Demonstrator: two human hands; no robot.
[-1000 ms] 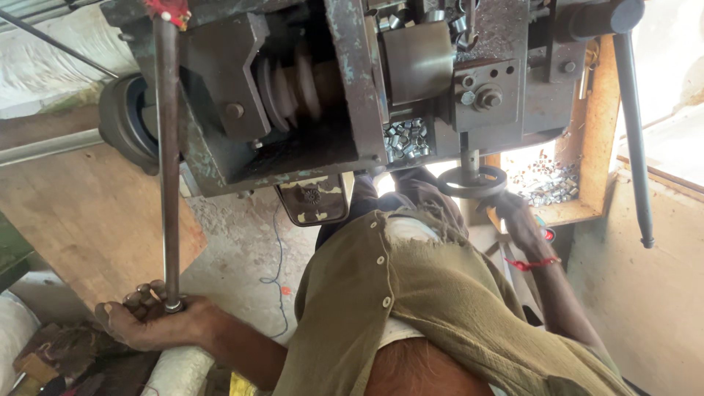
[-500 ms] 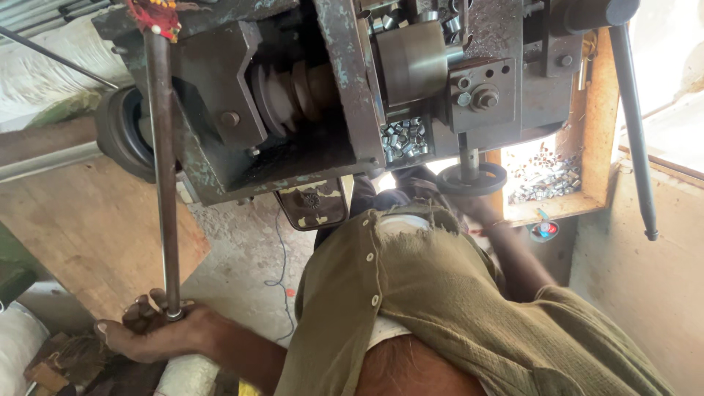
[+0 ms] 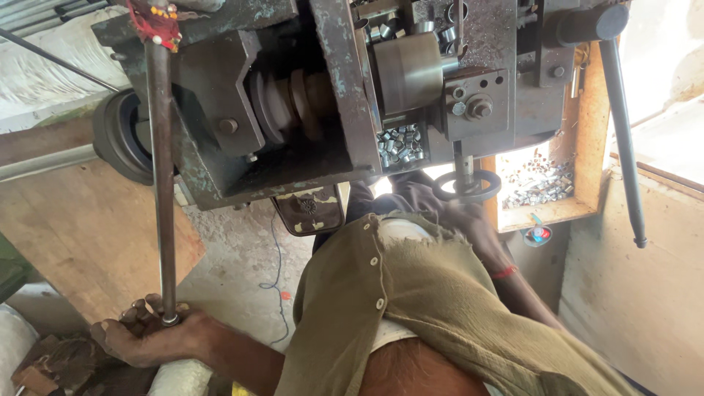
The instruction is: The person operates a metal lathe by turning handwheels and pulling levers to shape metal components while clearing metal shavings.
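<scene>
Small metalworking workshop. Heavy, grimy steel machine with a stepped pulley, long lever rods and a handwheel. Open wooden tray full of small cut metal pieces. Rough concrete floor, worn wooden boards.

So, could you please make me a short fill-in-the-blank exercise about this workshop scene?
1. The end of the long metal rod is gripped by the fingers of the ____ hand.
2. The thread round the other arm's wrist is ____.
3. The small metal pieces lie in a tray made of ____.

Missing words: left; red; wood.
</scene>
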